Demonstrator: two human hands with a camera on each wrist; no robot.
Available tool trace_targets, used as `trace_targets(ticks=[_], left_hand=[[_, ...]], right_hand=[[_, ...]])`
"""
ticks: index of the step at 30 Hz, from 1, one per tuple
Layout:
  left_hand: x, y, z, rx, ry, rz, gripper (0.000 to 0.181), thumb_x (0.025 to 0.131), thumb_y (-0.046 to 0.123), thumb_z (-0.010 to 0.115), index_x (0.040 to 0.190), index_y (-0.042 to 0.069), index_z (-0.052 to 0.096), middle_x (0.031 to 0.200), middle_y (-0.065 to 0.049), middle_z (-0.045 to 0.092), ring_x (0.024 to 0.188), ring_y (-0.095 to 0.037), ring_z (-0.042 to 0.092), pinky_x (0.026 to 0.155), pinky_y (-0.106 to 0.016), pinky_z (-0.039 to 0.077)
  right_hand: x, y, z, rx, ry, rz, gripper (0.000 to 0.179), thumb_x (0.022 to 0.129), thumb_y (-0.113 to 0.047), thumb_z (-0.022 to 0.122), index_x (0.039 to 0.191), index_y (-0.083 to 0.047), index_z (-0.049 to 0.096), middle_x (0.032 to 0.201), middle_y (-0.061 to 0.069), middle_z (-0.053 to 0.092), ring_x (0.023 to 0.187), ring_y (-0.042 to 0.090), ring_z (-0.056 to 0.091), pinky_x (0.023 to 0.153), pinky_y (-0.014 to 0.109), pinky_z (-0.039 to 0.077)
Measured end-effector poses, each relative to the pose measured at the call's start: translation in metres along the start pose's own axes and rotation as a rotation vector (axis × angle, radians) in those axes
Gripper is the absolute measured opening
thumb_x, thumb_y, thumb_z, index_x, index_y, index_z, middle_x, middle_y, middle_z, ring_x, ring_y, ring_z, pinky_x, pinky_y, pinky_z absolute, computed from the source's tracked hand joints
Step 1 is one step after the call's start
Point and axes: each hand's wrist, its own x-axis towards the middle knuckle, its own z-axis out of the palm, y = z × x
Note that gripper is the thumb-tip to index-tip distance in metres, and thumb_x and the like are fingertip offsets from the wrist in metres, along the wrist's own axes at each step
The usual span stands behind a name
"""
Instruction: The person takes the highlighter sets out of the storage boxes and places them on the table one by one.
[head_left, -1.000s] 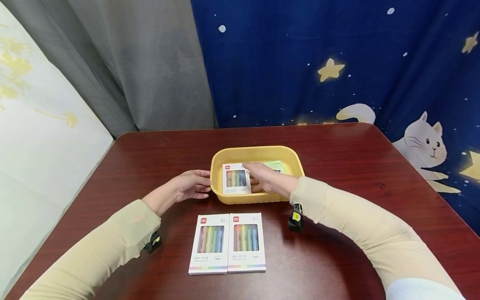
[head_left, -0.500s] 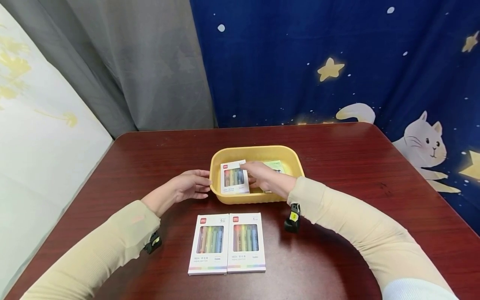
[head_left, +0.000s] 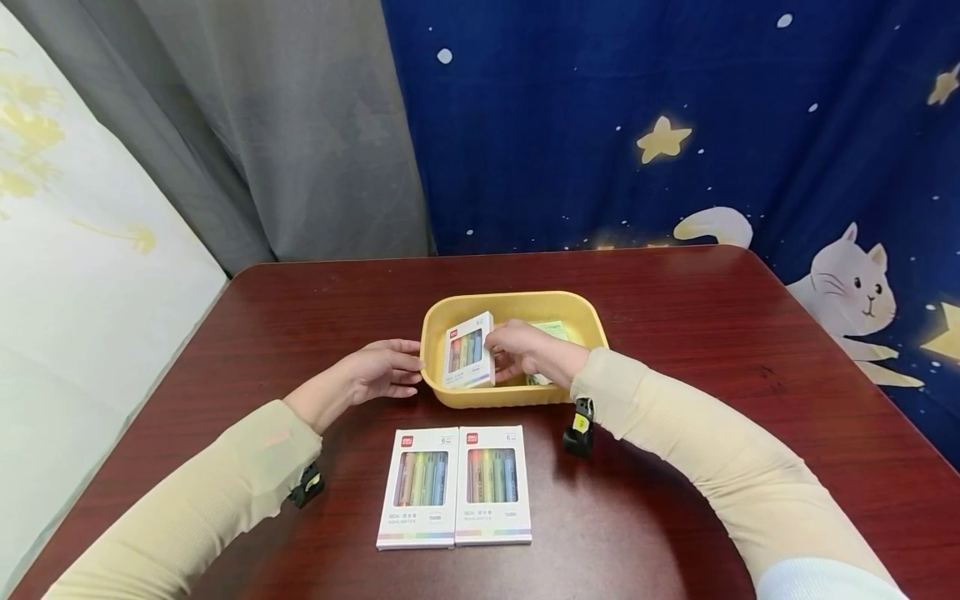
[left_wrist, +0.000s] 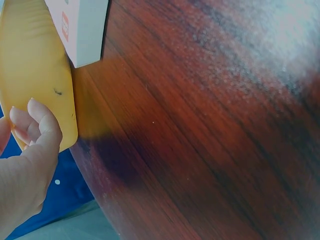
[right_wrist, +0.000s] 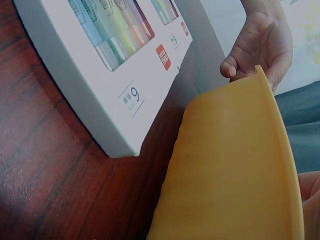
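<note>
A yellow plastic basket (head_left: 516, 398) stands on the dark red table. Inside it, my right hand (head_left: 528, 346) pinches the right edge of a white box of highlighters (head_left: 468, 354), which leans with its right side raised. Another item, a light green pack (head_left: 553, 330), lies in the basket, partly hidden behind that hand. At the basket's left end my left hand (head_left: 378, 371) touches the outer wall with relaxed fingers, also seen as the left hand (right_wrist: 262, 47) in the right wrist view. Two more highlighter boxes, left box (head_left: 420, 487) and right box (head_left: 493, 485), lie flat side by side in front.
The wooden table (head_left: 675, 317) reaches back to a grey curtain (head_left: 322, 133) and a blue star-patterned curtain (head_left: 540, 125). A white patterned cloth (head_left: 90, 275) hangs along the left side.
The highlighter box in the basket has tilted, its right side rising as my right hand lifts it. My left hand and the two boxes in front have not moved.
</note>
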Motion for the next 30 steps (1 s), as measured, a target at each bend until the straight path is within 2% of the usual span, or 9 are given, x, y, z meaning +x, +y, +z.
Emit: trace_targets(ticks=[7,17,24,30], left_hand=[[0.000,0.000,0.001,0.002,0.004,-0.004,0.050,0.090,0.004,0.048,0.136,-0.002,0.028,0.084,-0.001,0.058,0.072,-0.011,0.058,0.068,-0.027,0.052],[0.000,0.001,0.001,0.001,0.007,-0.004,0.050,0.090,0.003,0.048,0.136,-0.001,0.027,0.082,0.000,0.058,0.072,-0.010,0.058,0.068,-0.028,0.052],[0.000,0.001,0.001,-0.008,0.004,-0.005,0.048,0.090,0.003,0.049,0.134,0.000,0.030,0.081,0.000,0.058,0.071,-0.010,0.058,0.068,-0.028,0.052],[0.000,0.001,0.001,-0.010,0.008,-0.007,0.050,0.090,0.003,0.049,0.135,0.000,0.028,0.080,0.000,0.058,0.070,-0.009,0.057,0.068,-0.027,0.052]], right_hand=[[0.002,0.002,-0.003,-0.036,-0.046,-0.004,0.034,0.086,0.001,0.041,0.119,0.002,0.048,0.081,0.011,0.054,0.070,0.020,0.057,0.056,0.030,0.053],[0.001,0.001,-0.008,0.020,-0.082,-0.027,0.028,0.087,0.002,0.041,0.114,0.005,0.047,0.083,0.012,0.056,0.072,0.021,0.058,0.052,0.030,0.053],[-0.006,-0.005,-0.014,0.089,-0.081,-0.052,0.033,0.087,0.004,0.041,0.119,0.004,0.040,0.095,0.017,0.053,0.078,0.024,0.058,0.055,0.032,0.055],[-0.017,-0.008,-0.025,0.125,-0.077,-0.095,0.041,0.087,0.004,0.042,0.127,0.003,0.035,0.101,0.018,0.053,0.075,0.023,0.059,0.052,0.030,0.054]])
